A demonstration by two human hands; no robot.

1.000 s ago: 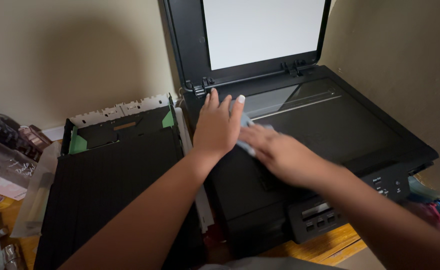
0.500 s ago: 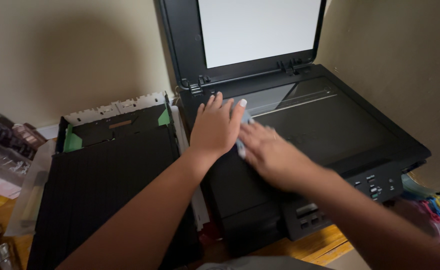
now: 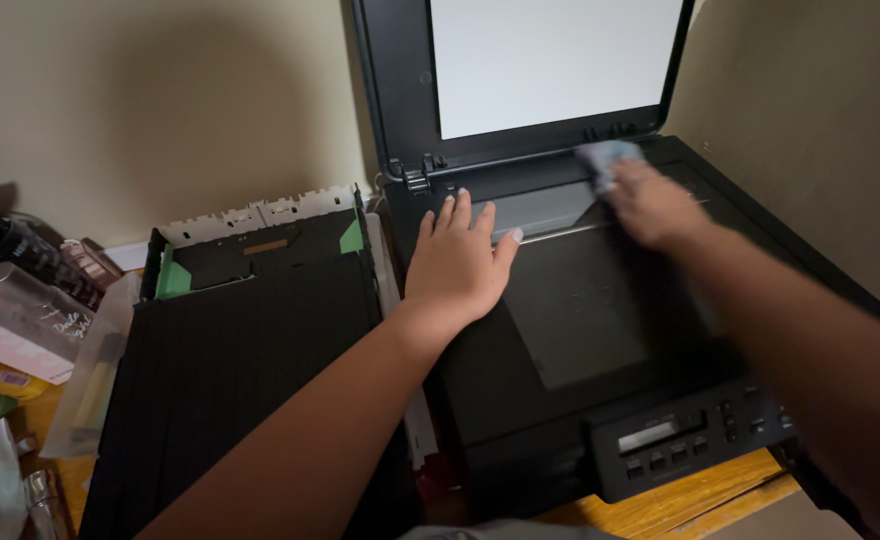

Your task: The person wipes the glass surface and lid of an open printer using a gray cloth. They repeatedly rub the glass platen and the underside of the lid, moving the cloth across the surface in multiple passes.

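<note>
A black printer with a flatbed scanner (image 3: 600, 330) sits on a wooden desk, its lid (image 3: 550, 70) raised to show the white backing. My left hand (image 3: 460, 265) lies flat, fingers spread, on the printer's top left by the glass. My right hand (image 3: 650, 205) is blurred over the far part of the scanner glass (image 3: 580, 320), gripping a small pale blue cloth (image 3: 608, 160) near the lid hinge.
A black paper tray (image 3: 230, 350) with green guides lies left of the printer. Boxes, packets and a clear bag (image 3: 30, 330) crowd the far left of the desk. The control panel (image 3: 690, 445) faces the front edge. Beige walls stand close behind and to the right.
My right hand has swept the cloth from beside my left hand, near the glass's left edge, to the far right by the hinge. My left hand has stayed pressed in place.
</note>
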